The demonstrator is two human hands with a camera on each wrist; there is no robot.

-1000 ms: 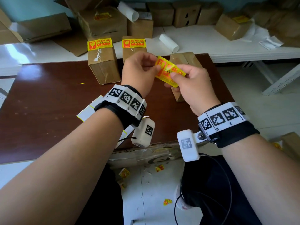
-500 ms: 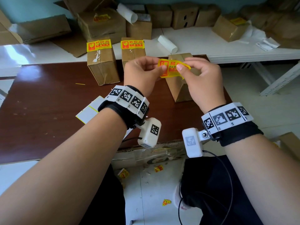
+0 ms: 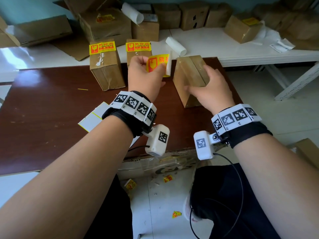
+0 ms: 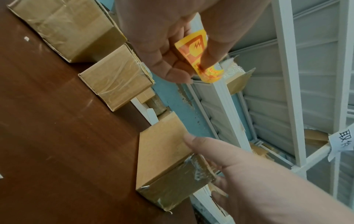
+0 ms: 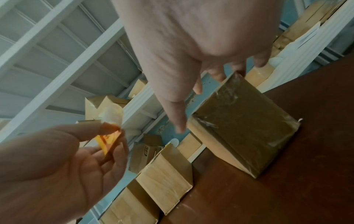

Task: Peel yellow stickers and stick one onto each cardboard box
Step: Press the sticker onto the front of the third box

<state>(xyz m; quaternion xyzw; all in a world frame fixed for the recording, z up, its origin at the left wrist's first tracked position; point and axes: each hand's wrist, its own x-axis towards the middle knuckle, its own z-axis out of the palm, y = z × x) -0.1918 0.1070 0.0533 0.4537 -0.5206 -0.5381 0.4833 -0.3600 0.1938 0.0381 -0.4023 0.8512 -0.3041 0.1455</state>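
Head view, centre of the frame: my left hand (image 3: 146, 78) pinches a yellow sticker (image 3: 156, 63) between thumb and fingertips, held up in the air with its white backing (image 3: 168, 65) curling off the right edge. Just right of it, my right hand (image 3: 209, 88) is spread over the unlabelled cardboard box (image 3: 187, 73) on the brown table (image 3: 43, 118), fingers reaching round its top and right side, thumb on the near face. In the upper middle, two labelled boxes (image 3: 105, 66) stand side by side. Left wrist view shows the sticker (image 4: 199, 56) clamped under my thumb (image 4: 210, 51).
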